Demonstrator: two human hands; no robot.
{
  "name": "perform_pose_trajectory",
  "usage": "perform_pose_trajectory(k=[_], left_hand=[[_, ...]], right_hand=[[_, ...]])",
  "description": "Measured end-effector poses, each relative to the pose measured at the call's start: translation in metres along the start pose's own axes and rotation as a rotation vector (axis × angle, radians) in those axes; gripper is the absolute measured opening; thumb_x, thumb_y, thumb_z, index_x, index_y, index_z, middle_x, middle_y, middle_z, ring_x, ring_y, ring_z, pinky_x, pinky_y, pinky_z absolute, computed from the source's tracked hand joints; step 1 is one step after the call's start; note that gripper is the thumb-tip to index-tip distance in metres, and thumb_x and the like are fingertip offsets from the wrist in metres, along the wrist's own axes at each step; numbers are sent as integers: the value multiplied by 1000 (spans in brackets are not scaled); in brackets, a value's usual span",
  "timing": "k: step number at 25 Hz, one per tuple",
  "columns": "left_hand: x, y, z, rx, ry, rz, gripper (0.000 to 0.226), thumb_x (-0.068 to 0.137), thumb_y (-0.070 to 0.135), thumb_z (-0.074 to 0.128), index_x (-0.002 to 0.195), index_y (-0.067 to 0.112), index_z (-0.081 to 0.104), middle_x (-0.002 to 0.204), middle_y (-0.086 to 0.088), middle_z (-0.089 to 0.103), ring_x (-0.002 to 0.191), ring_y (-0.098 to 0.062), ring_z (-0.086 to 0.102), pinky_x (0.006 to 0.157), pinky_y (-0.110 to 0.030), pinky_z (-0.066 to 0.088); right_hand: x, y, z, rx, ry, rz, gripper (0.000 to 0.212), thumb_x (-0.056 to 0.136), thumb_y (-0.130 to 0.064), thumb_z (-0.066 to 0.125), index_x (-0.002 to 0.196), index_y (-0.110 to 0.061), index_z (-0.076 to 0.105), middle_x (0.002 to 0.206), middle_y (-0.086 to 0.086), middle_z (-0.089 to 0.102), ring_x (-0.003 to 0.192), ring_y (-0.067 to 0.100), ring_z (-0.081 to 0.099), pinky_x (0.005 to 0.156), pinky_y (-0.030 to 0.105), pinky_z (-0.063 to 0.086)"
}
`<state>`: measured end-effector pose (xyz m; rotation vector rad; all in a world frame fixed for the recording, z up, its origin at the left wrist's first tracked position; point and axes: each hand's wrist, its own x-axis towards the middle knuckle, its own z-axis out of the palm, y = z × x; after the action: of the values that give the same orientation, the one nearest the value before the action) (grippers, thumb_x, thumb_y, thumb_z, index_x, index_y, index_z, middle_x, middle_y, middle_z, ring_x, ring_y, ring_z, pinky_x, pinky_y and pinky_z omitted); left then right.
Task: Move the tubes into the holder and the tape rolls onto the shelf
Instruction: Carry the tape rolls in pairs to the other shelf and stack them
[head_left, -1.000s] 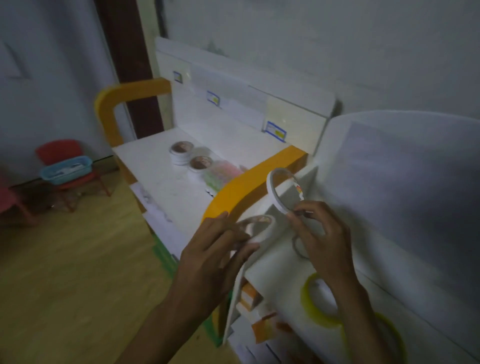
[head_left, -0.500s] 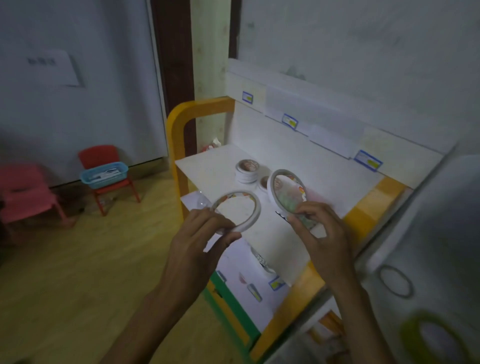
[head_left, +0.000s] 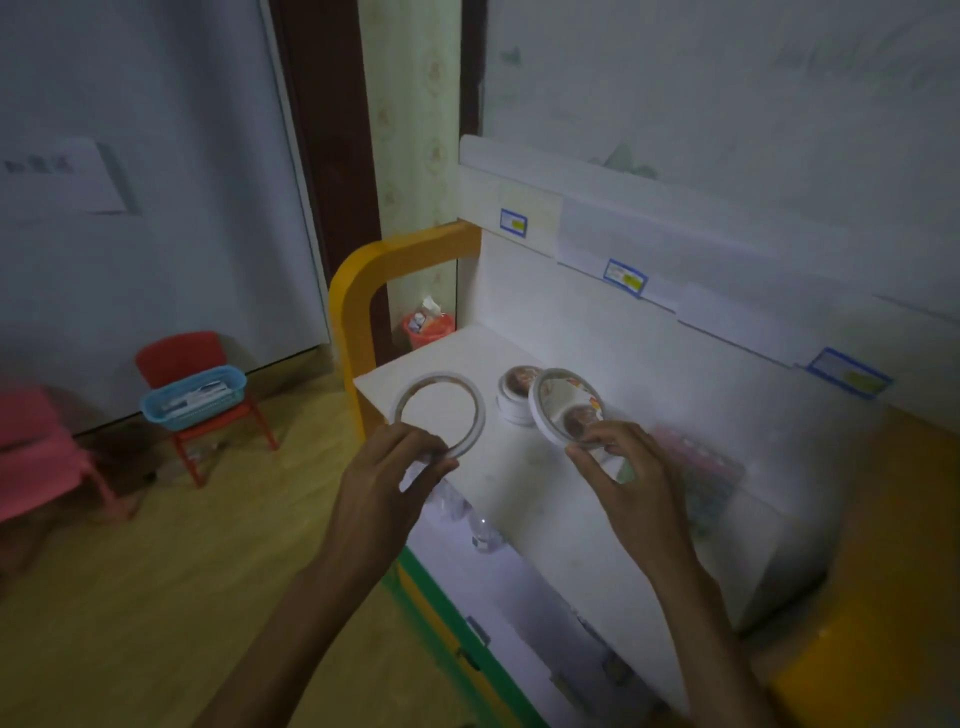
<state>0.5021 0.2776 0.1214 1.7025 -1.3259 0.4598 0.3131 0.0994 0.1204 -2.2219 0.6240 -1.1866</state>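
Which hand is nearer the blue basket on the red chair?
Left. The left hand holds its tape roll at the shelf's left end, on the side of the blue basket. The right hand is further right, over the shelf.

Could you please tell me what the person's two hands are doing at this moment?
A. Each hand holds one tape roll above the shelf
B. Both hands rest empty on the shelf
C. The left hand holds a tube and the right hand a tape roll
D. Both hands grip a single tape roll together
A: the left hand pinches one thin tape roll and the right hand pinches another tape roll, both over the white shelf.
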Motion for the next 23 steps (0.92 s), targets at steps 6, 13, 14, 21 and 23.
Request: perform_pose_trajectory(k=[6,13,14,21,23], left_hand=[[78,-63,65,-25,-102,87,25,87,36,63,85,11,68,83,1,65,76,-12,58,67,-29,48],[130,-106,149,-121,-281,105,18,78,23,77,88,10,70,84,-1,67,76,-19,59,64,-40,53],[134,-111,159,-133,-307,111,19,75,20,81,88,11,70,83,-1,67,76,-19,59,65,-39,53],[147,-144,217,-246,-474,290,20,72,34,73,73,14,70,73,-2,66,69,-15,57,62,-20,38],[144,-156,226,-293,-492,331,24,77,38,63,73,14,69,72,-1,65,71,-11,50,62,-21,36]], right_hand=[[45,47,31,-47,85,136,12,81,-18,76,85,-19,65,96,-7,62,90,7,61,76,23,49],[53,109,38,-317,79,364,29,88,-45,61,98,-19,69,117,-3,57,107,10,54,92,21,43],[51,116,41,-368,61,373,37,89,-54,54,100,-21,69,122,-3,55,113,9,51,96,24,42],[40,113,78,-517,191,514,34,86,-39,68,116,-22,65,124,-13,54,111,5,49,91,3,34],[35,110,90,-579,189,543,44,87,-52,59,121,-24,61,123,-14,56,108,2,50,86,13,43]])
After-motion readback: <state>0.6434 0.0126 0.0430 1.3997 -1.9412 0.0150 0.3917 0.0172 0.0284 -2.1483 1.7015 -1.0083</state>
